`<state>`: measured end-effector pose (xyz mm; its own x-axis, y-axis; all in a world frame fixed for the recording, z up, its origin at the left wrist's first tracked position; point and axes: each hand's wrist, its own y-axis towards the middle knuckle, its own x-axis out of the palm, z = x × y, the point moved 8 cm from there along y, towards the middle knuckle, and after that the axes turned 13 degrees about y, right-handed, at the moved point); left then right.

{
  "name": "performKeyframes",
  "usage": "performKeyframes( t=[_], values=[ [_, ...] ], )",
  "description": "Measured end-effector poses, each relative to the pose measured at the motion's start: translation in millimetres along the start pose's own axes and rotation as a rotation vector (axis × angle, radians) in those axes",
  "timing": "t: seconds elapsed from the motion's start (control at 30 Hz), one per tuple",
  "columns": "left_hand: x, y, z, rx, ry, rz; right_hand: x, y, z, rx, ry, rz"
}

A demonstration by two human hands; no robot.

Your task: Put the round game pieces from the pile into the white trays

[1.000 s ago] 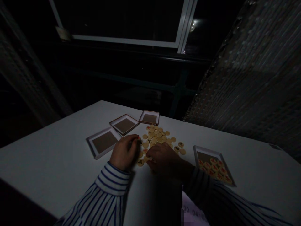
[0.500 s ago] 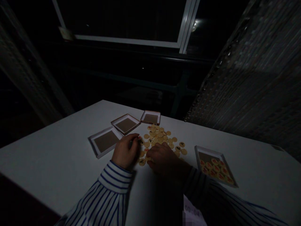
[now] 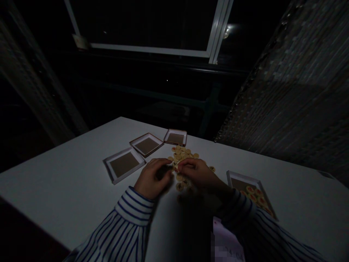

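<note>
A loose heap of round wooden xiangqi pieces (image 3: 178, 155) lies in the middle of the white table, some with black or red characters showing. At the heap's left edge, my left hand (image 3: 152, 178) is curved with thumb and fingers apart, holding nothing that I can see. My right hand (image 3: 200, 175) reaches over the near side of the pile, its thumb and fingertips pinched on what looks like the pale edge of one piece. Just below the hands lie black-marked pieces (image 3: 179, 186). Part of the pile is hidden behind my right hand.
Shallow box trays stand at left (image 3: 124, 165), behind it (image 3: 146, 144) and at the back (image 3: 176, 138). A tray (image 3: 243, 176) at right holds several red-marked pieces (image 3: 252, 197), partly covered by my right sleeve. A lit screen (image 3: 225, 240) shows below. Bead curtains (image 3: 294, 91) hang at right.
My right hand has lifted and shifted right and slightly up, its fingertips now pinched. My left hand has moved a little to the right, its thumb and fingers wider apart.
</note>
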<state>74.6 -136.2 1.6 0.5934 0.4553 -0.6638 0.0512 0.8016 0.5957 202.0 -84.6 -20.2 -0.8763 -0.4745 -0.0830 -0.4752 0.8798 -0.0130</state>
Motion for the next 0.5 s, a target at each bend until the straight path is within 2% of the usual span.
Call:
performKeyframes(
  t=[0.23,0.5],
  values=[
    [8.3,-1,9,0.087,0.011,-0.023,1,-1,-2,-0.005,0.122,-0.016],
    [4.9,-1,14,0.129,0.077,0.0,5,1,10,0.02,0.172,-0.043]
  ],
)
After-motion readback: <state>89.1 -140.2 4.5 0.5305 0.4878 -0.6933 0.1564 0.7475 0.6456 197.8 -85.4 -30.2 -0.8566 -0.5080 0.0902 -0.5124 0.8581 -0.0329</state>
